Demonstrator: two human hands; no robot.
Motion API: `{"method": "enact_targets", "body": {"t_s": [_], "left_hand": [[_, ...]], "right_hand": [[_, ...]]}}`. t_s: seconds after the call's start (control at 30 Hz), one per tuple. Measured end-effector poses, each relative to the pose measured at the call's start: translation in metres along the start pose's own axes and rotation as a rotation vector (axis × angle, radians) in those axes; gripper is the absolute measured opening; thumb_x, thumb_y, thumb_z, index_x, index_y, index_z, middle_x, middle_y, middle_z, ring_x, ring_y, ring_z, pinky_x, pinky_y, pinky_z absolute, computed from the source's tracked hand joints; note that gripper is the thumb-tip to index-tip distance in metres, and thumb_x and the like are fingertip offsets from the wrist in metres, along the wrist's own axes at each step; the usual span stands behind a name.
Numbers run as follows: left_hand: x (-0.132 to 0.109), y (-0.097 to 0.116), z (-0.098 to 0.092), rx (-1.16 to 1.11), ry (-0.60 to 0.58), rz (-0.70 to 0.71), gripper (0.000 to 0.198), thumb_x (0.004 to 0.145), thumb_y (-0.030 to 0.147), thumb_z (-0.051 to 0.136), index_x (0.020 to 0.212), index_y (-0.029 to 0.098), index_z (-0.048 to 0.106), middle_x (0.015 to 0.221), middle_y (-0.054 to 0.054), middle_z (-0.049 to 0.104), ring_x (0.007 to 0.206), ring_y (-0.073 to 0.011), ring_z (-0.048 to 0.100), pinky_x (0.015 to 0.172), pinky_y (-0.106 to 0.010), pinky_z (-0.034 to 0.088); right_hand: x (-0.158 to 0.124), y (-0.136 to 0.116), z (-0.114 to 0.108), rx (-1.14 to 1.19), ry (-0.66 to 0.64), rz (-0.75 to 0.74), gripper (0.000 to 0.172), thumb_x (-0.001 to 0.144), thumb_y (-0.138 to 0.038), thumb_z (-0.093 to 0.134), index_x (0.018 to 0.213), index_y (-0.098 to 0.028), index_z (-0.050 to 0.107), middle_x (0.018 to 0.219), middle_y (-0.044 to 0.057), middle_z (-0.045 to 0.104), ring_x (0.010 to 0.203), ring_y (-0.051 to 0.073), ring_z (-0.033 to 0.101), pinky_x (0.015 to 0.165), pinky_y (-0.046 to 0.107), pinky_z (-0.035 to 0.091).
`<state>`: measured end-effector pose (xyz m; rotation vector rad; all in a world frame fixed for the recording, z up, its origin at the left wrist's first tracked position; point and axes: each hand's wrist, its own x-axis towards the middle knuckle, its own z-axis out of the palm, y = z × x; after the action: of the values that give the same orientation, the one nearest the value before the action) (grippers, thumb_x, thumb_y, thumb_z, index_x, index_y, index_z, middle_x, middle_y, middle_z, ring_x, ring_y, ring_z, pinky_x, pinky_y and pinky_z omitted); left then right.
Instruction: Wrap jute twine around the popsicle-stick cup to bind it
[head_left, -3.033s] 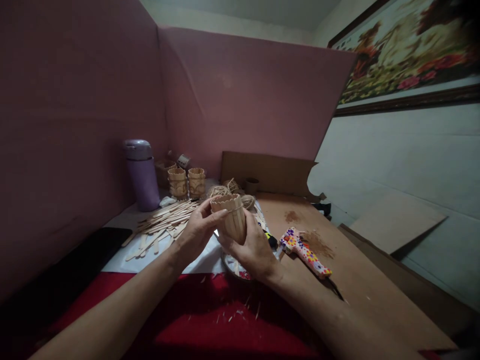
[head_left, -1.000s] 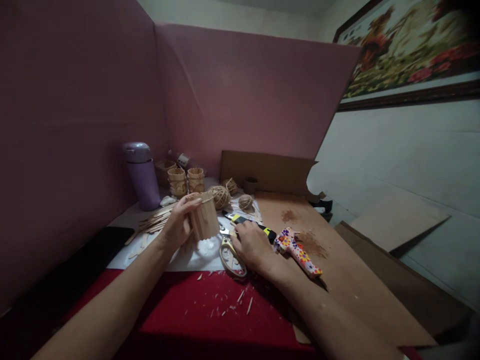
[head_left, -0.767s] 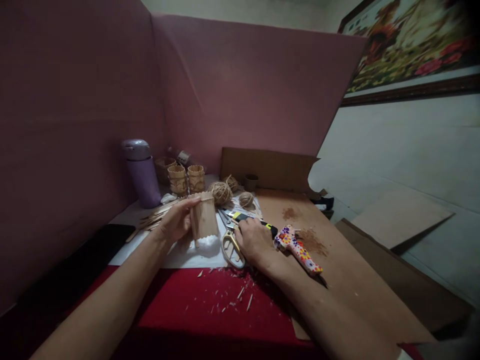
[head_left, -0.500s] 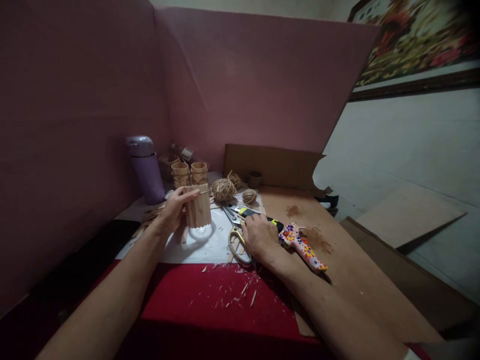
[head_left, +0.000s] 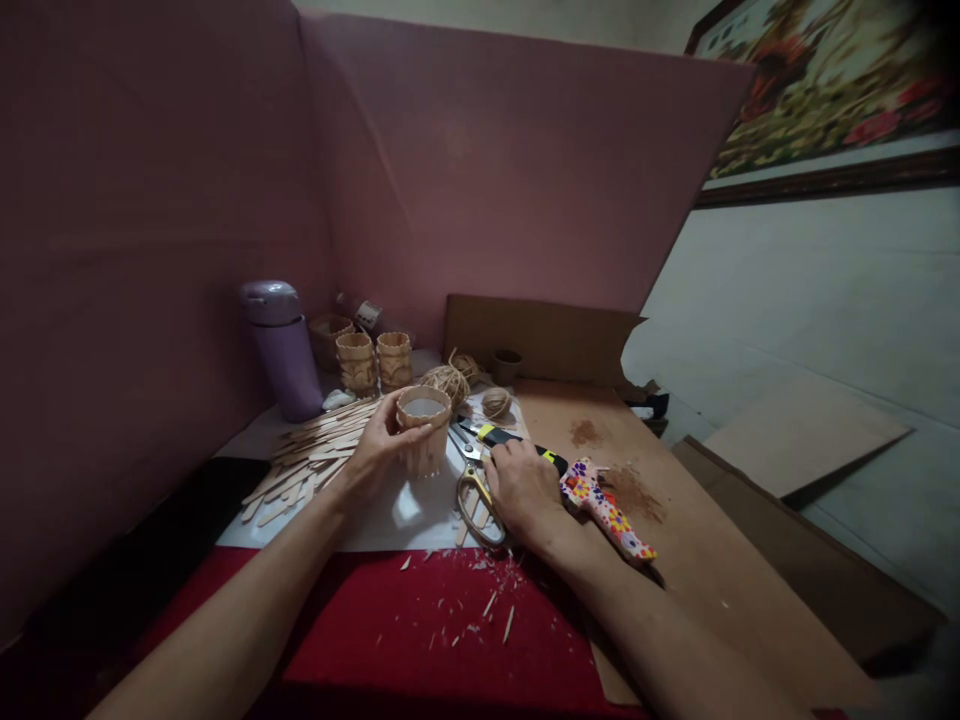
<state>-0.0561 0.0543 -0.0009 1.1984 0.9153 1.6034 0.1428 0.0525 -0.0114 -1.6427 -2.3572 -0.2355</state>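
My left hand [head_left: 382, 440] holds a small cup of upright wooden craft sticks [head_left: 424, 445] by its side, fingers and thumb around it below the rim. The cup is roughly upright over the white sheet [head_left: 375, 525], its opening showing. My right hand [head_left: 525, 490] lies curled, palm down, between the scissors and a floral-patterned glue gun [head_left: 607, 510]. Its fingertips are hidden, so what they may hold does not show. Gold-handled scissors [head_left: 471, 480] lie just left of it, and a black and yellow utility knife [head_left: 499, 434] lies beyond its knuckles.
Loose craft sticks [head_left: 322, 450] are piled on the left. Behind stand a purple bottle [head_left: 283, 360], two finished stick cups [head_left: 394, 362] and twine balls [head_left: 495, 403]. A brown board [head_left: 705, 590] extends right. Wood scraps [head_left: 491, 605] litter the red cloth [head_left: 352, 620].
My left hand has moved slightly right with the cup and turned it, so its opening now shows. The stick pile has come into fuller view. My right hand stays about where it was.
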Motion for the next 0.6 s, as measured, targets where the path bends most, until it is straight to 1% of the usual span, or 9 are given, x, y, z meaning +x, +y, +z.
{"method": "enact_targets", "body": {"t_s": [0.1,0.17,0.23,0.3,0.37,0.5,0.6], "left_hand": [[0.003,-0.003,-0.008,0.000,0.023,-0.069,0.083,0.048,0.019,0.085,0.125,0.022,0.052,0.122,-0.009,0.061,0.111,-0.0281,0.058,0.088,-0.033,0.048],[0.005,-0.005,-0.012,0.014,-0.008,-0.089,0.092,0.042,0.012,0.083,0.127,0.022,0.049,0.125,-0.010,0.059,0.113,-0.0290,0.057,0.087,-0.032,0.048],[0.004,-0.006,-0.014,0.045,-0.053,-0.096,0.088,0.042,0.009,0.080,0.124,0.020,0.050,0.121,-0.010,0.061,0.111,-0.0291,0.058,0.085,-0.032,0.049],[0.003,-0.007,-0.011,0.095,-0.080,-0.113,0.078,0.045,0.009,0.078,0.118,0.018,0.053,0.112,-0.010,0.065,0.103,-0.0283,0.061,0.079,-0.033,0.050],[0.001,-0.008,-0.007,0.151,-0.073,-0.117,0.072,0.046,0.010,0.078,0.113,0.017,0.055,0.106,-0.009,0.067,0.096,-0.0270,0.062,0.077,-0.034,0.050],[0.002,-0.009,-0.004,0.211,-0.023,-0.061,0.075,0.039,0.007,0.081,0.109,0.017,0.056,0.104,-0.008,0.066,0.097,-0.0266,0.061,0.085,-0.036,0.048],[0.003,-0.008,-0.007,0.194,-0.029,-0.066,0.074,0.040,0.008,0.079,0.110,0.018,0.057,0.104,-0.007,0.066,0.098,-0.0277,0.062,0.084,-0.037,0.048]], "right_hand": [[0.000,0.000,0.001,-0.009,-0.001,0.002,0.025,0.095,-0.028,0.042,0.095,-0.017,0.065,0.099,0.011,0.065,0.098,0.027,0.057,0.073,0.035,0.043],[0.000,0.000,0.001,-0.010,0.001,0.002,0.025,0.095,-0.028,0.042,0.095,-0.017,0.064,0.099,0.011,0.065,0.097,0.027,0.057,0.073,0.035,0.043],[0.000,0.000,0.002,-0.009,0.006,0.001,0.025,0.095,-0.028,0.042,0.095,-0.018,0.064,0.098,0.011,0.066,0.096,0.026,0.057,0.073,0.034,0.043],[0.000,0.000,0.002,-0.007,0.009,0.004,0.026,0.096,-0.029,0.041,0.095,-0.018,0.064,0.098,0.010,0.066,0.096,0.026,0.057,0.074,0.034,0.043],[0.000,0.000,0.002,-0.006,0.009,0.008,0.026,0.096,-0.030,0.041,0.094,-0.018,0.064,0.097,0.010,0.065,0.096,0.026,0.057,0.073,0.034,0.042],[-0.001,0.000,0.003,-0.002,0.007,0.005,0.025,0.095,-0.031,0.043,0.093,-0.018,0.064,0.098,0.010,0.065,0.096,0.026,0.056,0.073,0.034,0.042],[-0.001,0.000,0.002,0.000,0.007,0.005,0.024,0.095,-0.032,0.045,0.093,-0.018,0.065,0.098,0.010,0.065,0.096,0.026,0.056,0.073,0.034,0.042]]}}
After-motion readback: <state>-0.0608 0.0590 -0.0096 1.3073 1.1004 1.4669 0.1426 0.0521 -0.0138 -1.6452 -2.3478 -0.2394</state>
